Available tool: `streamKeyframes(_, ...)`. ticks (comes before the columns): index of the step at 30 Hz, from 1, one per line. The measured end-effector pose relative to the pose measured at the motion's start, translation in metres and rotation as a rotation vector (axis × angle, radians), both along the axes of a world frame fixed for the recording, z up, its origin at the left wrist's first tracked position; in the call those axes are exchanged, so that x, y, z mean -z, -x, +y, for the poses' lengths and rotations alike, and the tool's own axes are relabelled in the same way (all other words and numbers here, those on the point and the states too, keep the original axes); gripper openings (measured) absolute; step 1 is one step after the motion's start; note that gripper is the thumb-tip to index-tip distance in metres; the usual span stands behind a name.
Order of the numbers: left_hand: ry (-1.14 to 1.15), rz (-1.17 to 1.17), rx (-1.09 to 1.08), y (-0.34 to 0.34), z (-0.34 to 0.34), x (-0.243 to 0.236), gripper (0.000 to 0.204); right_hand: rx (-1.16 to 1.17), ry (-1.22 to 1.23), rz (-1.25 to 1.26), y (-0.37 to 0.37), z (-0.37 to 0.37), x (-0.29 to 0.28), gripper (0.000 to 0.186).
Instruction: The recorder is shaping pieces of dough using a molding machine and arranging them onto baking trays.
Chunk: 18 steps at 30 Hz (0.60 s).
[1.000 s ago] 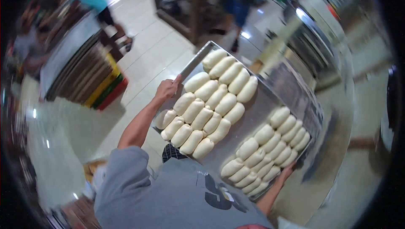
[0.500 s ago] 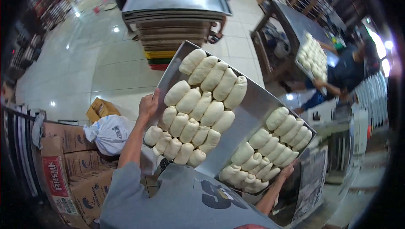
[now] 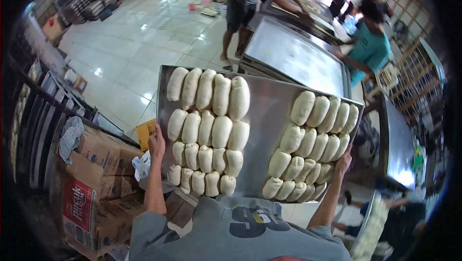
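Between my two hands I carry a wide metal baking tray (image 3: 269, 116) in front of my chest. Rolls of pale raw dough (image 3: 206, 128) lie in rows on its left part, and a second group of dough rolls (image 3: 308, 140) lies on its right part. A bare strip of metal separates the groups. My left hand (image 3: 156, 144) is closed around the tray's left edge. At the right edge, my right hand (image 3: 343, 159) grips the tray, its fingers partly hidden beneath.
Beyond my tray stands an empty metal tray (image 3: 298, 56) on a stack, with people working around it. Cardboard boxes (image 3: 103, 203) and a dark rack (image 3: 43, 131) are at left. At right are a metal table (image 3: 398, 140) and a person carrying another dough tray (image 3: 370, 232).
My view and body have turned left. The tray, earlier slanted down to the right, now lies nearly level across my view. Both hands still hold it. The other tray carrier has shifted toward the lower right.
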State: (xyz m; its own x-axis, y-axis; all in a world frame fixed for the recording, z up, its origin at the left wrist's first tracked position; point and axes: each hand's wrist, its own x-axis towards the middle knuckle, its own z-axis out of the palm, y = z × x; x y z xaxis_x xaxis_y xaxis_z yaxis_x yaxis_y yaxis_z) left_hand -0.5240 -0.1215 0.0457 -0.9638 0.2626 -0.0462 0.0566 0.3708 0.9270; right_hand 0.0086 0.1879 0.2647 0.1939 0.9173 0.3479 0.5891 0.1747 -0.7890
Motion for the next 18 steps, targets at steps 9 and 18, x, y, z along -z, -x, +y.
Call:
streamKeyframes(9, -0.021, -0.425, -0.161, 0.073, -0.050, 0.099, 0.067, -0.222, -0.033, -0.202, 0.225, 0.023, -0.104, 0.073)
streamKeyframes(18, -0.420, -0.408, -0.367, 0.228, -0.058, 0.218, 0.059, -0.521, -0.116, -0.396, 0.546, 0.102, -0.071, 0.070)
